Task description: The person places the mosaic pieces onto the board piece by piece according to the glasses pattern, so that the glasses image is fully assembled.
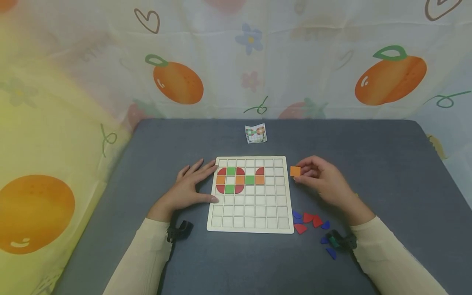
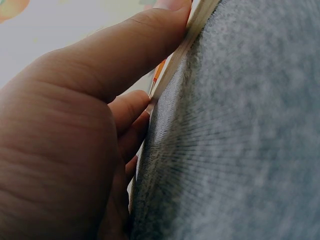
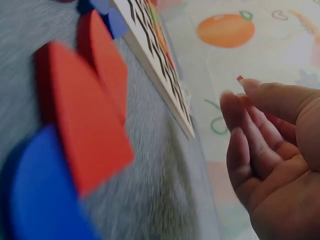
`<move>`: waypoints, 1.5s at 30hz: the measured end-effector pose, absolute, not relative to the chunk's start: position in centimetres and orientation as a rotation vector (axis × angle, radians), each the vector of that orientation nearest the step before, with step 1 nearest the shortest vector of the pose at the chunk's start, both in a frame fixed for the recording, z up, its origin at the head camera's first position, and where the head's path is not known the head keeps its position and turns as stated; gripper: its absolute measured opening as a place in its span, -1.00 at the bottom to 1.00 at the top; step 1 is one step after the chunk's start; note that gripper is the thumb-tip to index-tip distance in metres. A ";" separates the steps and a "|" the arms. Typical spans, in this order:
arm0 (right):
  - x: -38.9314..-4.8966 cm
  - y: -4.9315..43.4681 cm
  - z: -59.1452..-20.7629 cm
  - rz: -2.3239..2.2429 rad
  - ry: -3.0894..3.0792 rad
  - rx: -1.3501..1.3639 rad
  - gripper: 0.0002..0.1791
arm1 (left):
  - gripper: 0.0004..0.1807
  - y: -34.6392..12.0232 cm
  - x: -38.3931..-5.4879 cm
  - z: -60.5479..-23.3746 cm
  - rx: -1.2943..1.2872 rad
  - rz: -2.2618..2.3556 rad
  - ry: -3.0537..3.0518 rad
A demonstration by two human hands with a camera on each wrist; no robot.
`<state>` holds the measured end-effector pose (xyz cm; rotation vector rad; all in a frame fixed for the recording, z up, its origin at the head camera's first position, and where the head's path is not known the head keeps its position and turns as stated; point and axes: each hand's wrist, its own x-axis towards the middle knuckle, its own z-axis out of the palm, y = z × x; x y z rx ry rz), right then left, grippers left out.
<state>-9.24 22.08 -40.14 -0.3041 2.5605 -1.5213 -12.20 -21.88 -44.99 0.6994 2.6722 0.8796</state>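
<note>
A pale wooden grid board (image 1: 255, 223) lies on the table. Red quarter-round tiles (image 1: 241, 189), green square tiles (image 1: 230, 171) and orange square tiles (image 1: 259, 180) fill some cells in its upper left and middle. My left hand (image 1: 186, 186) rests at the board's left edge, fingers spread and thumb touching the rim. Just off the board's upper right side, my right hand (image 1: 326, 180) pinches an orange square tile (image 1: 295, 171) between thumb and fingers. In the right wrist view only a sliver of that tile shows at the fingertips.
Loose red quarter-round tiles (image 1: 300, 228) and blue tiles with curved edges (image 1: 331, 253) lie right of the board, below my right hand. A small printed pattern card (image 1: 256, 133) lies beyond the board. A fruit-printed cloth (image 1: 295, 37) hangs behind the grey table (image 1: 177, 137).
</note>
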 end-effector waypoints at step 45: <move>-14.1 16.2 -42.7 -1.029 2.691 -0.482 -0.59 | 0.23 -21.6 -12.1 -44.8 0.670 0.888 2.674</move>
